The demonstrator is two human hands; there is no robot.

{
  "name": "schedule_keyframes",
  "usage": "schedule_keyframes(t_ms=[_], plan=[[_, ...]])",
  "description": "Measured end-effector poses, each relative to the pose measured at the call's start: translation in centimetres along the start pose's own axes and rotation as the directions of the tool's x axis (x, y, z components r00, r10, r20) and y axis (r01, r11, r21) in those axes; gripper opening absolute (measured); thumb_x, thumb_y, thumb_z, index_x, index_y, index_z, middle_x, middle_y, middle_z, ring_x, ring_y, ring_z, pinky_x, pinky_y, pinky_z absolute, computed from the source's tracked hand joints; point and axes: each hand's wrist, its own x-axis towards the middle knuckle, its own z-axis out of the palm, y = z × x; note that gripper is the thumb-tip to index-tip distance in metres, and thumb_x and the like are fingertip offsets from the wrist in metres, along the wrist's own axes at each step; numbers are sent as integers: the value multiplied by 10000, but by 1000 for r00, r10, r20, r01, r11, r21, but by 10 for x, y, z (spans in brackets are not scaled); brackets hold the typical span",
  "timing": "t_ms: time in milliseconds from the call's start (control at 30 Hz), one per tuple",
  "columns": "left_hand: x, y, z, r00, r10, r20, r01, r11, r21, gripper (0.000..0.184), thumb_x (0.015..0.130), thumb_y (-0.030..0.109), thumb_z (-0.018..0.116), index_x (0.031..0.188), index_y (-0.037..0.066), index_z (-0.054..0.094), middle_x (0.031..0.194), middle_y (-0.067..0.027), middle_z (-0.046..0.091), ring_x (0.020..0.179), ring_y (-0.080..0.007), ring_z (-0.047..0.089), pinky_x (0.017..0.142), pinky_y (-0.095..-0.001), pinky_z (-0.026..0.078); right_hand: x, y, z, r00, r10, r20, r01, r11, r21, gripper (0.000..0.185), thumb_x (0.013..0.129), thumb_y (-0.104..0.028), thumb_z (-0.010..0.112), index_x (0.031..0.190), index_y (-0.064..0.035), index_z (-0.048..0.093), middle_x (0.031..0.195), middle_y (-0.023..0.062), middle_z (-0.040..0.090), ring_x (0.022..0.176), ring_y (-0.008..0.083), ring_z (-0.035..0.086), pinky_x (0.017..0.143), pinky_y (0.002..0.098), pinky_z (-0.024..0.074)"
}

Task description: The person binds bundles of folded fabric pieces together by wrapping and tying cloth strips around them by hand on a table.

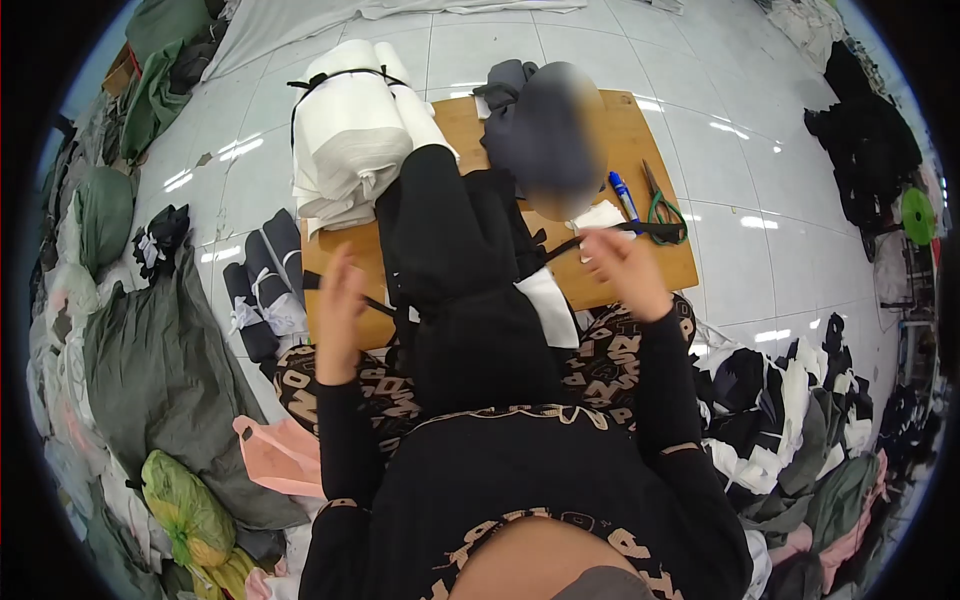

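Across a wooden table (650, 130) and lap, black cloth (450, 230), left hand (343, 305) and right hand (628, 268) apart, at black straps (562, 250), grip unclear.

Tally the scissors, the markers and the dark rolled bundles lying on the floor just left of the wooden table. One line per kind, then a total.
Green-handled scissors: 1
Blue marker: 1
Dark rolled bundles on the floor beside the wooden table: 3
Total: 5
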Motion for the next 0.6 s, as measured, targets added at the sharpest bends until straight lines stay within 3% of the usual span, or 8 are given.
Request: schedule_keyframes(t_ms=[67,167,233,367,433,467,500,600], plan=[[44,-51,-36,935,-236,-263,190,963,-190,551,833,432,508,1290,138,418,1176,-31,503,998,-135,451,809,-341,342,34,40,-31,947,52,-316,-119,973,-198,345,853,-310,561,862,30,620,681,61,607,584,98,572,540,231,460],[80,-118,-31,830,-446,-336,367,889,-275,669,770,540,536,1257,90,449,1263,-107,454,1163,-253,389,872,-400,348,83,112,-37,853,498,-158,-522,822,-226,463,813,-431,585,857,29,608,639,89,578,485,141,562,389,251,449],[102,-137,-20,696,-415,-586,705,550,448,558,781,503,538,1091,40,581,1202,-156,489,1175,-280,381,880,-416,369,102,137,-5,884,383,-267,-467,707,-531,538,757,-489,603,833,44,632,714,167,627,571,256,618,556,346,505],[104,-160,-3,749,-36,-661,606,439,663,339,845,303,522,997,4,568,957,-167,567,1021,-281,485,871,-438,395,102,135,42,880,102,-463,-425,605,-673,304,764,-301,593,747,-2,646,826,185,647,826,294,628,716,369,488],[126,-182,-27,819,-290,-495,264,956,-124,248,878,252,480,937,21,548,791,-125,542,852,-260,525,841,-414,418,119,163,27,889,184,-419,-265,953,-145,220,789,-234,574,780,-19,619,814,138,648,827,264,628,705,356,481],[127,-192,-36,880,-323,-348,70,814,-577,213,895,227,459,907,30,537,708,-105,529,767,-249,545,826,-402,430,118,176,23,900,222,-375,-170,971,167,178,802,-201,565,797,-27,606,809,115,649,827,249,628,699,350,477],[92,-123,-15,819,-486,-304,101,645,-758,172,924,188,411,859,51,493,618,-21,429,562,-163,454,702,-345,445,87,121,27,906,358,-227,-87,682,726,96,836,-126,522,886,-46,538,787,51,617,783,192,601,696,329,460],[61,-90,-28,956,-262,-129,74,644,-761,202,929,211,408,866,39,492,591,26,354,536,-100,353,598,-316,398,59,85,12,976,207,-68,-46,499,865,122,905,-135,443,922,-25,491,637,-9,464,639,148,494,721,339,459]])
